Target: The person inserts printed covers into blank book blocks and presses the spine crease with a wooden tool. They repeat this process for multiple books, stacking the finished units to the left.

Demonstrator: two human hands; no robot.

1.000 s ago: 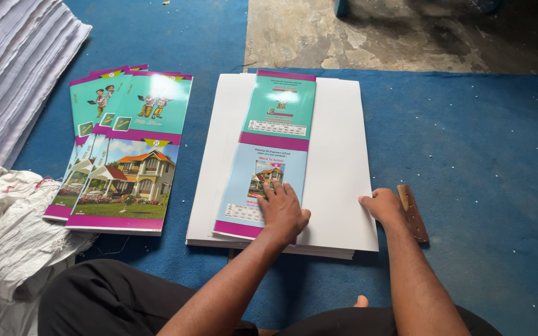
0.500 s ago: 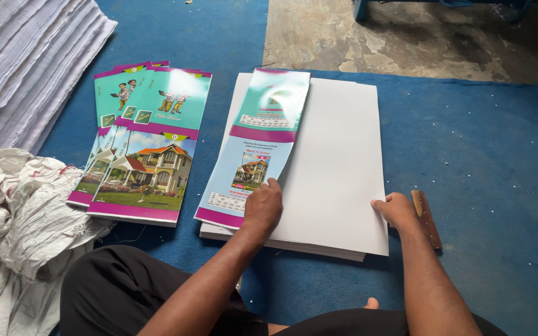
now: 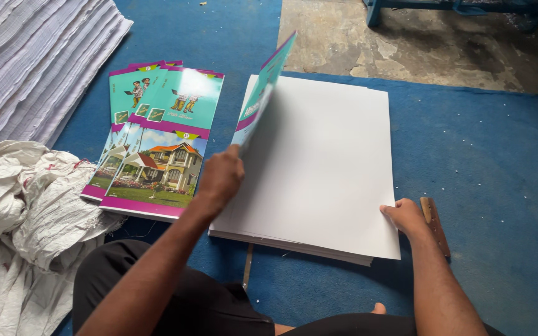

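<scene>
Two hands at work: both belong to the seated person
Floor covering: blue mat (image 3: 481, 162) under everything, bare concrete beyond it
White stack: pile of blank sheets (image 3: 319, 168) lying flat on the mat
Cover pile: printed covers (image 3: 157, 143) fanned out just left of the stack
Lifted cover: one printed cover (image 3: 259, 99) tilted up on edge over the stack's left side
Left hand: left hand (image 3: 220, 176) pinched shut on the lifted cover's lower end
Right hand: right hand (image 3: 406, 214) resting fingers-curled on the stack's near right corner, steadying it
Wooden ruler: ruler (image 3: 435, 225) just beside that hand
Step in hand: apparently carrying the cover across toward the pile; setting it down calls for squaring its edges
</scene>
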